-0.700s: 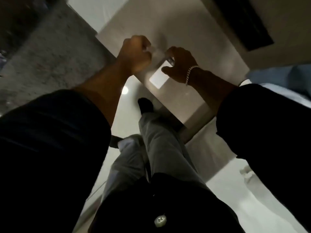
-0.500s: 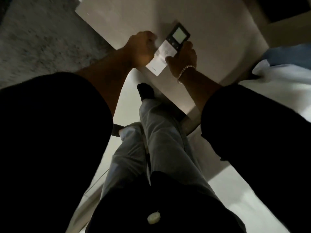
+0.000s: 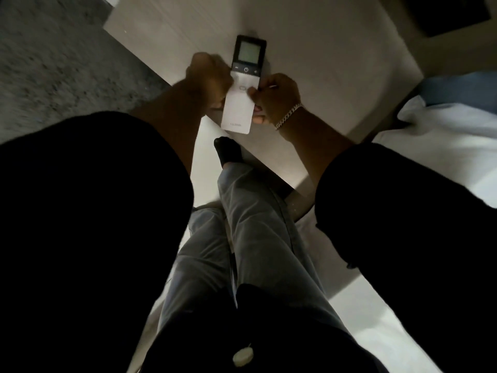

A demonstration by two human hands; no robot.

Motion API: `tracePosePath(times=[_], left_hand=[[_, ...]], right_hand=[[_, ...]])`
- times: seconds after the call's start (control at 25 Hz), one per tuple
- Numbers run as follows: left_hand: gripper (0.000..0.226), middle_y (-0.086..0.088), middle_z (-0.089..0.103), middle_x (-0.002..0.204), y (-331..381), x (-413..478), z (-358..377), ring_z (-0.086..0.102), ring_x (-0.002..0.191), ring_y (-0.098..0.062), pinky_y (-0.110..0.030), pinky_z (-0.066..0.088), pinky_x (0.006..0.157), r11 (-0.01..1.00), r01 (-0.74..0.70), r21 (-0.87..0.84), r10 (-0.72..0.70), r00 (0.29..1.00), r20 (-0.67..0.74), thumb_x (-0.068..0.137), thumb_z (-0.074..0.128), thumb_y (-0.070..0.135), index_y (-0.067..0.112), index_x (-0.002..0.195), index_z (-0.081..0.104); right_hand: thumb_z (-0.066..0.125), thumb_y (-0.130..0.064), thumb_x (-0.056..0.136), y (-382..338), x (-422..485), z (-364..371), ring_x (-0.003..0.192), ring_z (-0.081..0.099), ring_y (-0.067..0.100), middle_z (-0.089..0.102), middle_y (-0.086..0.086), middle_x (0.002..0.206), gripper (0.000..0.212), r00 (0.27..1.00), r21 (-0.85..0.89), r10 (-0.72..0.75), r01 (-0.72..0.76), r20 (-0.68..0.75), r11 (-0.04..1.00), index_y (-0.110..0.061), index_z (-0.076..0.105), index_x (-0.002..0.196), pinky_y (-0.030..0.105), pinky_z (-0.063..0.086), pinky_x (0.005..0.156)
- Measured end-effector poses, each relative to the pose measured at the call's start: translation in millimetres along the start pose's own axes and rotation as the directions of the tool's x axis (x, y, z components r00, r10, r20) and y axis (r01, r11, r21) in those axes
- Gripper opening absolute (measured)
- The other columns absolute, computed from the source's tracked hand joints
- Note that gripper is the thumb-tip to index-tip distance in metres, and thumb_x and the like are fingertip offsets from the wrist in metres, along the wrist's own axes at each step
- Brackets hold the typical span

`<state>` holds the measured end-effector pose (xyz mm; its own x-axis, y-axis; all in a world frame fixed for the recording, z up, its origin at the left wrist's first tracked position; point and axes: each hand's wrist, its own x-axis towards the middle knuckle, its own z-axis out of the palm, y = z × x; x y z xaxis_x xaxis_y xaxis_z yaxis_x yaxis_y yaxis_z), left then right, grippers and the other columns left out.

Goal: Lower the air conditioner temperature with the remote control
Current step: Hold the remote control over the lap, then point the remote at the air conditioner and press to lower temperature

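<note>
The remote control (image 3: 240,103) is a long slim unit with a black top holding a grey screen and a white lower body. I hold it upright in front of me, screen facing me. My right hand (image 3: 277,99), with a chain bracelet at the wrist, grips its right edge, thumb resting on the white body just below the button row. My left hand (image 3: 208,76) is curled against the remote's left edge; whether it grips the remote is unclear. The air conditioner is out of view.
Below the remote is a pale tabletop (image 3: 309,49) with its corner near my legs. My grey-trousered legs and a dark-socked foot (image 3: 228,153) stand on pale floor. A speckled grey rug (image 3: 48,55) lies left; white bedding (image 3: 443,146) lies right.
The remote has turned from tilted to nearly upright, its screen and buttons now fully visible. Both hands have shifted lower and nearer, and the view has tipped toward the table.
</note>
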<state>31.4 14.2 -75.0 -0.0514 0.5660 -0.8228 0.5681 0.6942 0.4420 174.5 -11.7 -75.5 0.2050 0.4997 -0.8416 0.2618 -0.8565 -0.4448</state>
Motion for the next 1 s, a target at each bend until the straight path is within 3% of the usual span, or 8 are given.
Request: tracePosePath(times=[0.08,0.16,0.24,0.4,0.56,0.64,0.8,1.0], left_hand=[[0.023,-0.021,0.068,0.116,-6.7,-12.1,-14.7,0.069,0.101,-0.034,-0.04,0.059,0.083,0.989,0.019,-0.145,-0.024,0.999,-0.034,0.088,0.061,0.011,0.001,0.109,0.065],[0.003,-0.015,0.07,0.105,-15.6,-35.8,-37.6,0.071,0.09,-0.029,-0.034,0.062,0.067,0.939,0.054,-0.339,-0.087,0.993,-0.083,0.087,0.063,0.007,0.006,0.089,0.066],[0.017,-0.01,0.07,0.096,-23.5,-65.4,-65.4,0.071,0.081,-0.022,-0.027,0.06,0.056,0.884,0.047,-0.465,-0.112,0.987,-0.115,0.088,0.063,0.005,0.013,0.073,0.061],[0.026,-0.002,0.072,0.071,-41.8,-148.6,-135.3,0.073,0.061,-0.015,-0.023,0.057,0.051,0.817,-0.111,-0.566,-0.045,0.966,-0.254,0.086,0.061,-0.002,0.014,0.066,0.065],[0.02,-0.008,0.069,0.077,-60.3,-236.4,-204.2,0.068,0.063,-0.013,-0.024,0.06,0.056,0.776,-0.269,-0.57,0.017,0.913,-0.408,0.085,0.061,-0.005,0.01,0.074,0.066],[0.014,-0.011,0.069,0.08,-71.4,-290.1,-240.4,0.067,0.063,-0.013,-0.024,0.061,0.059,0.73,-0.357,-0.583,0.01,0.859,-0.512,0.085,0.06,-0.006,0.004,0.081,0.069],[0.02,-0.004,0.071,0.08,-87.0,-407.7,-319.4,0.068,0.056,-0.004,-0.017,0.056,0.052,0.609,-0.605,-0.513,-0.007,0.643,-0.766,0.084,0.065,-0.004,-0.001,0.103,0.07],[0.019,-0.011,0.075,0.097,-77.4,-535.7,-410.7,0.074,0.086,-0.021,-0.027,0.06,0.068,0.468,-0.818,-0.334,0.056,0.405,-0.913,0.083,0.067,-0.001,0.0,0.102,0.069]], right_hand=[[0.069,-0.011,0.083,-11.0,-14.7,7.5,0.094,0.07,0.034,0.066,0.02,0.113,0.023,0.996,-0.035,-0.065,0.067,0.062,0.997,-0.005,0.054,0.099,0.039,0.062,0.061],[0.07,-0.014,0.082,-25.1,-34.6,18.4,0.097,0.068,0.036,0.065,0.022,0.113,0.026,0.981,-0.107,-0.154,0.167,0.118,0.98,-0.005,0.053,0.099,0.047,0.062,0.068],[0.072,-0.018,0.08,-47.6,-60.5,30.9,0.099,0.067,0.036,0.066,0.024,0.11,0.03,0.962,-0.123,-0.226,0.246,0.153,0.962,-0.003,0.053,0.098,0.054,0.059,0.078],[0.077,-0.025,0.075,-98.0,-148.0,65.0,0.093,0.071,0.032,0.068,0.011,0.096,0.035,0.884,-0.148,-0.39,0.435,0.257,0.888,-0.005,0.054,0.092,0.049,0.061,0.066],[0.073,-0.016,0.081,-135.7,-234.3,105.9,0.105,0.067,0.036,0.068,0.02,0.118,0.042,0.739,-0.085,-0.529,0.612,0.418,0.787,0.0,0.053,0.115,0.054,0.06,0.071],[0.071,-0.013,0.083,-162.9,-283.9,130.1,0.102,0.069,0.036,0.069,0.019,0.118,0.041,0.642,-0.019,-0.565,0.669,0.518,0.743,-0.003,0.052,0.118,0.047,0.061,0.063],[0.07,-0.011,0.084,-242.3,-398.1,178.8,0.089,0.071,0.028,0.071,0.017,0.112,0.041,0.321,0.129,-0.675,0.84,0.665,0.527,-0.006,0.054,0.121,0.029,0.057,0.047],[0.072,-0.004,0.08,-330.2,-542.4,203.6,0.071,0.072,0.011,0.071,0.015,0.1,0.031,-0.012,0.368,-0.774,0.884,0.633,0.288,-0.004,0.06,0.109,0.022,0.059,0.057]])
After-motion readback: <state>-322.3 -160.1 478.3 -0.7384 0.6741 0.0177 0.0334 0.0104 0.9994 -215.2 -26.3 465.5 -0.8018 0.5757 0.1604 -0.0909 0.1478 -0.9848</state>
